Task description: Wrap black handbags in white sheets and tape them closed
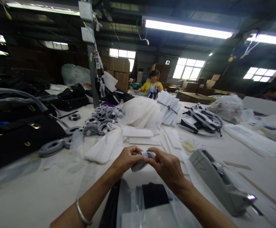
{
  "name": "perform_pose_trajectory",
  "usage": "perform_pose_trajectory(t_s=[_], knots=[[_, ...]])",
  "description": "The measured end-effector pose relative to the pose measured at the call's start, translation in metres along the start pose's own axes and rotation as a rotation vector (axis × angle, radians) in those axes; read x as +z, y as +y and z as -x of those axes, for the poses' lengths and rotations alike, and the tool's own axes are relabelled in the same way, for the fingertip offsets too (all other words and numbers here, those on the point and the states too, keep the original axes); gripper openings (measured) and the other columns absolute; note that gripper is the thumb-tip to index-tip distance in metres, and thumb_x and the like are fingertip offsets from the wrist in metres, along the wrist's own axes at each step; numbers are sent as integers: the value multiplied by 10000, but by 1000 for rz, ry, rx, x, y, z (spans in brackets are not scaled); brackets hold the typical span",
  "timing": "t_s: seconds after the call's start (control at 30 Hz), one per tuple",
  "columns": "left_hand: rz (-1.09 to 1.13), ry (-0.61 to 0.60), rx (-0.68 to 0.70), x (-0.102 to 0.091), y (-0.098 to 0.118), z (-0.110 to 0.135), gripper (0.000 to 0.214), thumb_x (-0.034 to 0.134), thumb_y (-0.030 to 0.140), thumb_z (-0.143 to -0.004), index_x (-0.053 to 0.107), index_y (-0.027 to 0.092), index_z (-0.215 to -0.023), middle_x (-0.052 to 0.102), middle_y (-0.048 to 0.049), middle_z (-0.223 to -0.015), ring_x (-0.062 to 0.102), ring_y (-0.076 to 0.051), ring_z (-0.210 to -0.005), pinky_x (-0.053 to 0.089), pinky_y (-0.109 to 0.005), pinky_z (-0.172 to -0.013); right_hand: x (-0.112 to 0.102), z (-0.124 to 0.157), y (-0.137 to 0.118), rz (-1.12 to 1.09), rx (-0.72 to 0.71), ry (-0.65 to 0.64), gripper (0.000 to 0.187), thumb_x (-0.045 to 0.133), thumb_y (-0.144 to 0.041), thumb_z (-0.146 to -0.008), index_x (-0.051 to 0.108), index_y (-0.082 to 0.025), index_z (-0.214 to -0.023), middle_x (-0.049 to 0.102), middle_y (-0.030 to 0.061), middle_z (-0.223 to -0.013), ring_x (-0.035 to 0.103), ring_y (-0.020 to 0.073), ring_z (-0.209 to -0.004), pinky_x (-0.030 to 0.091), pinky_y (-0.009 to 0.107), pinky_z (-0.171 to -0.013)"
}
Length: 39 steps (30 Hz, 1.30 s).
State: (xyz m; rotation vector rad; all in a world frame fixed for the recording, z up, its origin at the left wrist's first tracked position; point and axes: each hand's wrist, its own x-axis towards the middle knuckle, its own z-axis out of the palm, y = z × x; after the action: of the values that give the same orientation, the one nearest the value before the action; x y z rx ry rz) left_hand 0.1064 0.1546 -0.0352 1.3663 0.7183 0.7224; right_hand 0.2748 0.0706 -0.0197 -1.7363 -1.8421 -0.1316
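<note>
My left hand (126, 159) and my right hand (167, 168) meet just above the white table (33, 196), both closed on a small rolled grey strap wrapped in white paper (144, 158). The roll sits between my fingertips, partly hidden by them. A silver bangle (82, 213) is on my left wrist. Below my hands lies a black item in a clear plastic bag (152, 198).
A grey tape dispenser (220, 182) stands to the right. Several coiled grey straps (97, 122) and black bags (19, 133) lie to the left. White fabric piles (144, 114) sit ahead. A person in yellow (153, 85) works at the far end.
</note>
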Motion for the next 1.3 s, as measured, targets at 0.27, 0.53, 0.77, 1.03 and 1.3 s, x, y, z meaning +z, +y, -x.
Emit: perform_pose_trajectory(t_s=[0.27, 0.53, 0.77, 1.03, 1.3], knots=[[-134, 24, 11, -3, -12, -16, 330, 669, 369, -636, 575, 169, -881, 591, 27, -635, 538, -116, -546, 380, -217, -517, -9, -38, 1, 193, -359, -321, 372, 786, -384, -773, 681, -205, -1081, 681, 105, -1154, 579, 276, -1082, 375, 389, -955], [-593, 261, 53, -47, -23, -57, 561, 656, 416, -721, 535, 144, -1197, 654, -158, -1147, 618, -290, -1084, 450, -387, -932, 25, -79, 20, 342, -44, -443, 835, 872, -358, -641, 510, -72, -1338, 549, 250, -1347, 556, 385, -1176, 399, 491, -981], [-844, 153, 109, -45, -43, -54, 549, 630, 342, -776, 547, 139, -1280, 589, -168, -1329, 557, -298, -1214, 402, -387, -1029, 34, -72, 40, 239, -114, -474, 416, 618, -318, -914, 575, -168, -1300, 617, 130, -1317, 577, 251, -1194, 434, 339, -977], [-1118, 67, 98, -19, -68, -55, 227, 511, 210, -854, 675, 204, -1010, 698, -96, -1055, 612, -266, -1045, 419, -368, -948, 93, -57, 31, 227, -71, -565, 219, 545, -248, -930, 706, -119, -1004, 706, 171, -1029, 644, 294, -1013, 483, 366, -847], [-1252, 93, 120, -8, -58, -60, 269, 477, 150, -857, 651, 151, -1061, 671, -155, -1101, 611, -290, -1080, 434, -409, -961, 74, -61, 30, 148, -11, -562, 276, 617, -332, -898, 705, -128, -1061, 693, 167, -1110, 635, 292, -1069, 488, 369, -870]])
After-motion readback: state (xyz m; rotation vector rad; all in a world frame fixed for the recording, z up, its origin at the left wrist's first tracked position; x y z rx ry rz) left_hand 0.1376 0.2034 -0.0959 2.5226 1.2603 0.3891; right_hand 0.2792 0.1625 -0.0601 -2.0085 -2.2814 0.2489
